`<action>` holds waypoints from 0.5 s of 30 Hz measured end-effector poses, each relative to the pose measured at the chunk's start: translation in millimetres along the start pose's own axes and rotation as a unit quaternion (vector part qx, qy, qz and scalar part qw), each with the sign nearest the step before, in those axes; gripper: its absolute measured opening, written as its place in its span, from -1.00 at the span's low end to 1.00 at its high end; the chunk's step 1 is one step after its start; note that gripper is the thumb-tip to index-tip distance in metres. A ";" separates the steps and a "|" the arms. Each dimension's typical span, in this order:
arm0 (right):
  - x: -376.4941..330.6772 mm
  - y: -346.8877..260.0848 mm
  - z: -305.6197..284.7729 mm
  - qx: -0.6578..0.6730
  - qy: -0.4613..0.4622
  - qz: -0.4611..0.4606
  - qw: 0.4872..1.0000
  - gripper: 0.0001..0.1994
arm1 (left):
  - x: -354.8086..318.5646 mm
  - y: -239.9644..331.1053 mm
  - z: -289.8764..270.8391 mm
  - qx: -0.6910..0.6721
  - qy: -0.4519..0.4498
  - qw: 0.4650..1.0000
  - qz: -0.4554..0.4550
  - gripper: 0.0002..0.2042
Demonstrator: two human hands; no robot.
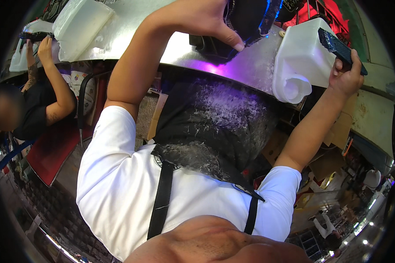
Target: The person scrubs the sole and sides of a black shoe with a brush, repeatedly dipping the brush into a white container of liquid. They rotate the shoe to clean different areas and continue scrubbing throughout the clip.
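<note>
At the top middle, my left hand (pixel 202 19) grips a black shoe-like piece (pixel 250 22), its thumb pressed along the near side. Blue light runs down that piece's right edge, and its upper end is cut off by the picture. On the right, my right hand (pixel 347 75) is closed around a dark blue brush-like tool (pixel 338 47). The tool is tilted, its far end over a white plastic jug (pixel 300 50) lying on the bench. The jug's round neck faces me.
A shiny metal bench (pixel 140 39) crosses the top, lit purple near the middle. A translucent white container (pixel 83 30) stands on its left. A co-worker (pixel 44 96) at the left holds a dark piece. White fibres cover my black apron (pixel 224 105). A red chair (pixel 52 149) stands at left.
</note>
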State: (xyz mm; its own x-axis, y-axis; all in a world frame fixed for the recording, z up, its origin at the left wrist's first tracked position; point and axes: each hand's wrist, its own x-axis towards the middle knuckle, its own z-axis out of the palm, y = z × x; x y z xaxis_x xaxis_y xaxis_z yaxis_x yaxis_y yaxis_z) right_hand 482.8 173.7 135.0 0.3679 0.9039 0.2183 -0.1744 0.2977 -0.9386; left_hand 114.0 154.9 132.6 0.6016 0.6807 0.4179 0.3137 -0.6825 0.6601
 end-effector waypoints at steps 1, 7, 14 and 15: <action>0.7 -0.5 -0.2 -0.002 -0.004 -0.004 1.000 -0.81 | 0.4 -0.1 -3.5 0.000 -0.021 1.000 0.005 0.56; -0.1 -0.4 -3.0 -0.014 0.000 -0.010 1.000 -0.80 | 1.1 -11.6 -3.7 -0.145 -0.067 0.986 0.044 0.40; -23.6 -6.8 -29.5 0.017 -0.055 -0.018 0.998 -0.72 | -10.6 -36.6 -18.9 -0.013 -0.160 0.987 0.029 0.40; -41.3 -9.2 -28.8 -0.016 -0.072 -0.024 0.997 -0.71 | -21.8 -32.3 -14.6 -0.027 -0.124 0.991 -0.033 0.08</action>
State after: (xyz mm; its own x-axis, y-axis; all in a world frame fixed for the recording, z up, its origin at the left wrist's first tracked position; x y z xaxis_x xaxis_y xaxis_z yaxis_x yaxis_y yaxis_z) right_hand 495.5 124.7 126.9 0.2395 0.9242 0.2974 -0.1295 0.3340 -0.9336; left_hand 80.0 166.0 111.3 0.7452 0.6323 0.2119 0.3216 -0.6192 0.7164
